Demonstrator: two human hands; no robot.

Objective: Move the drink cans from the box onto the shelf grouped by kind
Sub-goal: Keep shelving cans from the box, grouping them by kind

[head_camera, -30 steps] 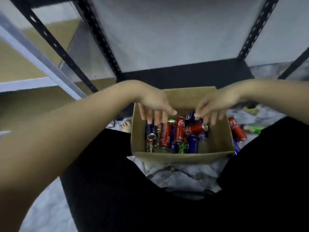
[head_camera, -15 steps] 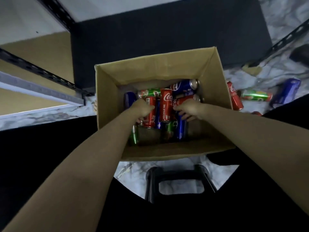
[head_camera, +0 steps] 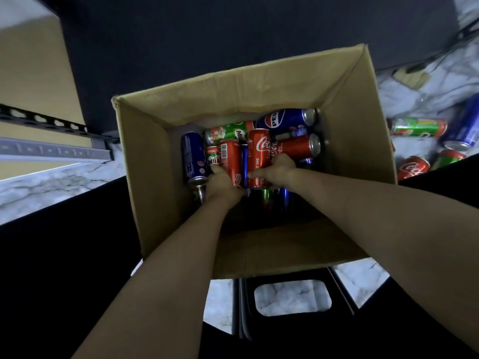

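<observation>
An open cardboard box (head_camera: 344, 99) sits on the floor between my knees, holding several drink cans: red Coca-Cola, blue Pepsi (head_camera: 285, 119) and green Milo (head_camera: 228, 132). My left hand (head_camera: 223, 183) is deep in the box and grips a red can (head_camera: 229, 158) by its near end. My right hand (head_camera: 278, 171) curls round an upright-lying red Coca-Cola can (head_camera: 259, 151) beside it. A blue can (head_camera: 193, 158) lies at the box's left wall.
The dark bottom shelf board (head_camera: 233, 35) lies just beyond the box, with a perforated shelf post (head_camera: 46, 123) at the left. Loose cans lie on the marble floor at the right: a green one (head_camera: 418, 127), a blue one (head_camera: 464, 128), a red one (head_camera: 412, 168). A black stool (head_camera: 293, 281) is below me.
My head has tilted down and closer over the box. Both hands went from hovering at the box top to reaching inside and closing round red cans.
</observation>
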